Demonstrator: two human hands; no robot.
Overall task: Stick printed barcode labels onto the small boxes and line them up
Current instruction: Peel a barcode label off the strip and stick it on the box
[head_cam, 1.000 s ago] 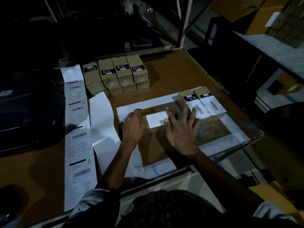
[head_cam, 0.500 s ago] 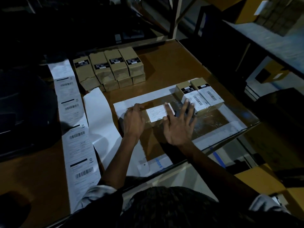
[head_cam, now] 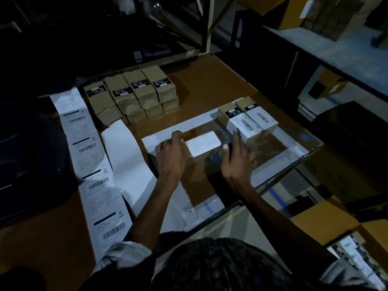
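A small brown box [head_cam: 197, 156] lies flat, with a white label [head_cam: 203, 146] on top. At two o'clock, two labeled boxes [head_cam: 247, 122] sit touching. At eleven o'clock, plain boxes [head_cam: 130, 95] are stacked.

Dim, bluish light; deep shadow at left and top, soft blur, wide-angle edge bending

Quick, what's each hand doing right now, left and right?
Left hand: fingers curled over the left end of the box being labelled, holding it.
Right hand: open, fingers straight, pressing against the box's right end.
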